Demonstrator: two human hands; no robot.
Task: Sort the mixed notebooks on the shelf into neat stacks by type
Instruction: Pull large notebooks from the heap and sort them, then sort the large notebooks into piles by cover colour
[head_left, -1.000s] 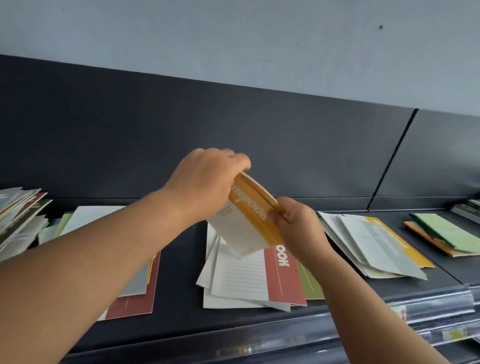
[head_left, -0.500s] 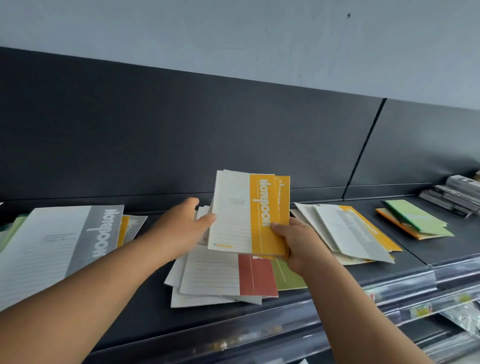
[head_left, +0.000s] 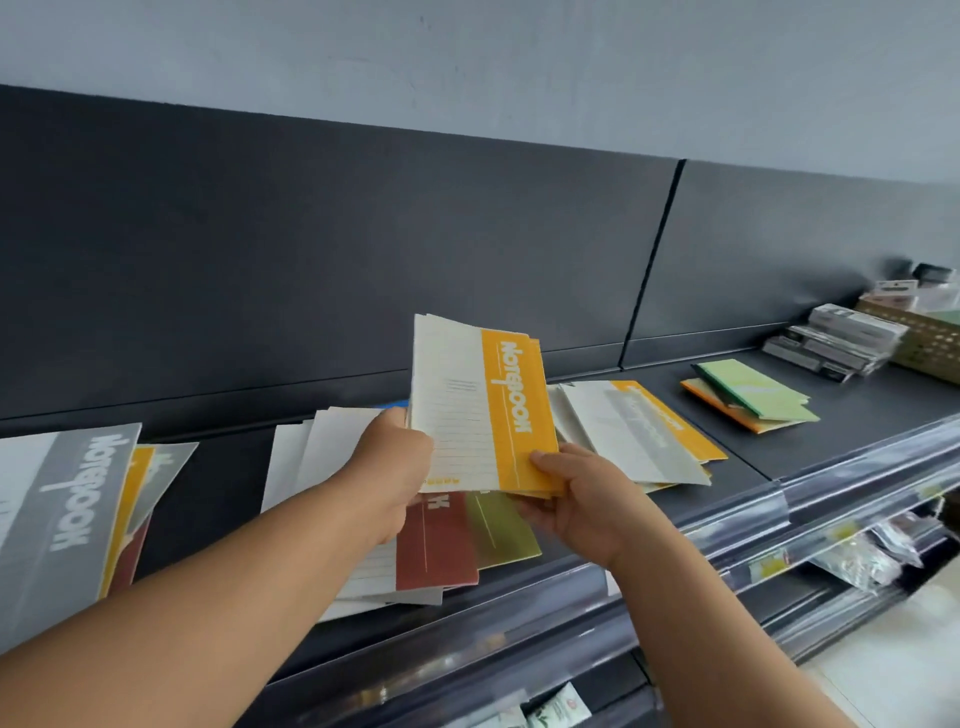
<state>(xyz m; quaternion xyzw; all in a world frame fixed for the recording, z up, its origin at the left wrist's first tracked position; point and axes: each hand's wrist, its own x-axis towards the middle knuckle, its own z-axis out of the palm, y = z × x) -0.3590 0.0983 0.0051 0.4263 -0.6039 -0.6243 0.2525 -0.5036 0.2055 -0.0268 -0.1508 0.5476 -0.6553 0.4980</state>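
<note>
Lower shelf: clear packets (head_left: 857, 561) lie at the lower right of the frame, too blurred to name.
Price rail (head_left: 857, 467): a clear plastic strip runs along the shelf's front edge.
Left hand (head_left: 389, 473): its fingers are curled round the lower left edge of the yellow notebooks (head_left: 483, 410).
Right hand (head_left: 587, 499): the thumb lies on the yellow cover at the lower right corner, with the fingers under it in a pinch.
Yellow notebooks: a small bundle held nearly upright at the centre of the frame, above the shelf.
Centre pile: a red notebook (head_left: 436, 545) and an olive green notebook (head_left: 498, 530) are fanned out flat below the hands, on white ones.
Left pile: a grey notebook (head_left: 67, 514) lies on top of yellow and red ones at the left edge.
Right pile (head_left: 634, 431): loose white, grey and yellow notebooks lie just right of the hands.
Green and orange stack (head_left: 753, 395): it lies further right, apart from the rest.
Packs (head_left: 836, 338): flat grey packs are stacked just beside the basket.
Woven basket (head_left: 930, 338): it sits at the far right and holds something pale green; the rest cannot be told.
Shelf (head_left: 218, 493): a dark flat board.
Back panel (head_left: 363, 234): dark, with one upright seam.
Wall (head_left: 467, 52): pale grey, across the top of the frame.
</note>
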